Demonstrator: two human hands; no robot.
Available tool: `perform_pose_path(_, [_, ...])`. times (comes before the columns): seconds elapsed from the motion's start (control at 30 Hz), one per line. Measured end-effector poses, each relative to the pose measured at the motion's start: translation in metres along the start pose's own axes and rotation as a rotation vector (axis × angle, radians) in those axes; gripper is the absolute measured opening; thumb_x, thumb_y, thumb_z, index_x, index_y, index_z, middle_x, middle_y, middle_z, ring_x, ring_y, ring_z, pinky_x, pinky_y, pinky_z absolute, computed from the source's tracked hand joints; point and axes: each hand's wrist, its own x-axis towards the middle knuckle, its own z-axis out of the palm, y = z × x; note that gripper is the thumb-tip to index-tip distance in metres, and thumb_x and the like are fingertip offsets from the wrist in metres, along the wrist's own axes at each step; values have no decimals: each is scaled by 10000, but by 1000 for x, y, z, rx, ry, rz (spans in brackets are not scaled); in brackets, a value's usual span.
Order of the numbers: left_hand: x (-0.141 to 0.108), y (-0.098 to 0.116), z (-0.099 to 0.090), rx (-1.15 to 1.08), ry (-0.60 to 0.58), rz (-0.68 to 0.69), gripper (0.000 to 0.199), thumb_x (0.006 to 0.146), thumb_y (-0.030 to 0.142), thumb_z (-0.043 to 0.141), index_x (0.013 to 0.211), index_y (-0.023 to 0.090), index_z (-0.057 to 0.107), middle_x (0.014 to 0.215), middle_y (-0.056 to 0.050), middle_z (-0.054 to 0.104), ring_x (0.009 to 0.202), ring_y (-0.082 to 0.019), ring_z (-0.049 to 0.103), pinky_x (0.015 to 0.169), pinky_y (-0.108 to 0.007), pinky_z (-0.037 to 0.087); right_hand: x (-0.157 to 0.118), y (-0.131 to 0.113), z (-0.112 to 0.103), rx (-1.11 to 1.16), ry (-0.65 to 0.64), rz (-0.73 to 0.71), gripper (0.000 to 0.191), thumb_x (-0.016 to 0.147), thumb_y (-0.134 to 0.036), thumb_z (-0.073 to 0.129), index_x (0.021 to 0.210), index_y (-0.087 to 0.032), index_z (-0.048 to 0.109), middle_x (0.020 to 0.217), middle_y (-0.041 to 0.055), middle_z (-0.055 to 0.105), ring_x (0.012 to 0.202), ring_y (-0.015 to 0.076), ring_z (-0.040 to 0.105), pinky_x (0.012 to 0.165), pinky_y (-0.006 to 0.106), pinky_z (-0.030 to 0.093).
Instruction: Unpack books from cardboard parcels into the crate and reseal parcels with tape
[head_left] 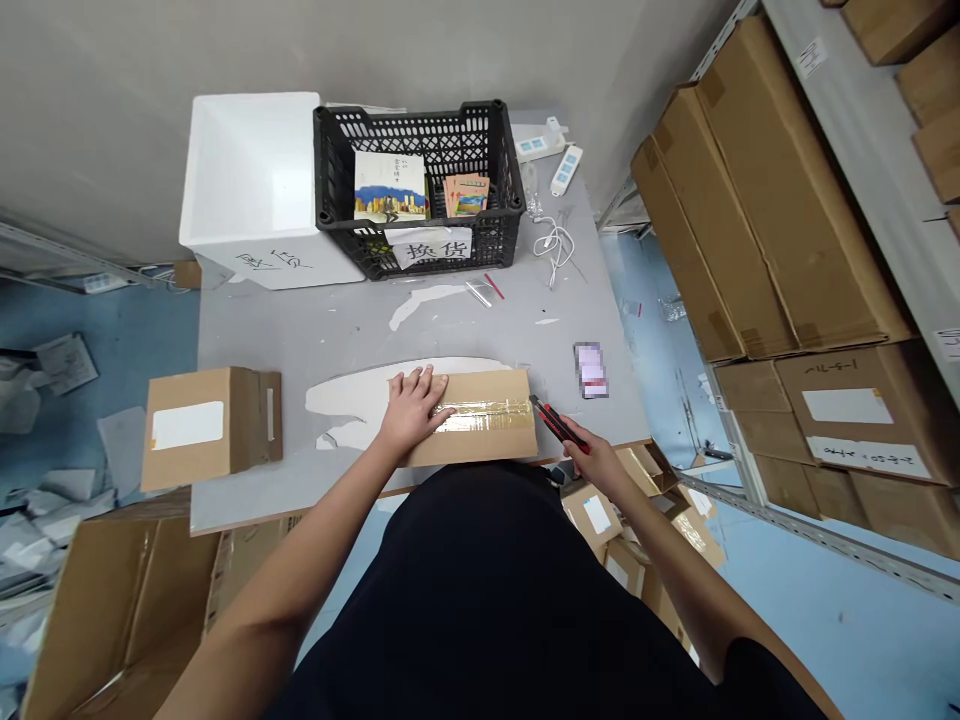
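Observation:
A long cardboard box [487, 440] with clear tape along its top lies at the table's front edge. My left hand [412, 408] rests on the box's left end, fingers spread, palm down. In my right hand [587, 452] is a red and black utility knife [555, 422], held just off the box's right end, its tip by the end of the tape. Whether the tip touches the box I cannot tell.
A black crate [435, 255] with books and a white foam box [255, 170] stand at the table's back. Another carton [187, 430] sits left, a phone [591, 370] right. Shelves with cartons [840, 400] rise at the right; an open carton [112, 610] is lower left.

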Motion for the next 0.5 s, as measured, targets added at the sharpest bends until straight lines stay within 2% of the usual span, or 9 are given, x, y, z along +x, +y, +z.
perform_pose_path(0.1, [-1,0,0,65,-8,19,610,837,507,616,1385,256,527,1517,-155,404,1430,-393,281,1155,-599,100,-5,-4,-1,-75,13,-53,581,883,-329,505,1458,-257,462,818,3,701,529,125,581,551,270,530])
perform_pose_path(0.2, [-1,2,-2,186,-43,42,619,875,520,556,1418,232,489,1535,-169,371,1432,-390,277,1147,-602,126,-10,-9,-3,-152,39,-117,562,878,-307,516,1437,-261,493,1003,34,740,799,191,699,752,333,575])
perform_pose_path(0.33, [-1,5,-4,300,-73,54,628,898,544,501,1436,221,466,1543,-170,357,1430,-383,283,1140,-590,155,-14,-16,-4,-254,37,-146,550,879,-276,517,1429,-288,499,1273,31,669,1150,232,637,988,380,494])
perform_pose_path(0.5, [0,4,-4,339,-69,71,635,904,550,484,1438,206,461,1534,-187,365,1420,-384,298,1129,-592,172,-19,-18,-4,-308,21,-130,565,888,-253,488,1452,-280,462,1360,26,609,1236,220,587,1048,378,446])
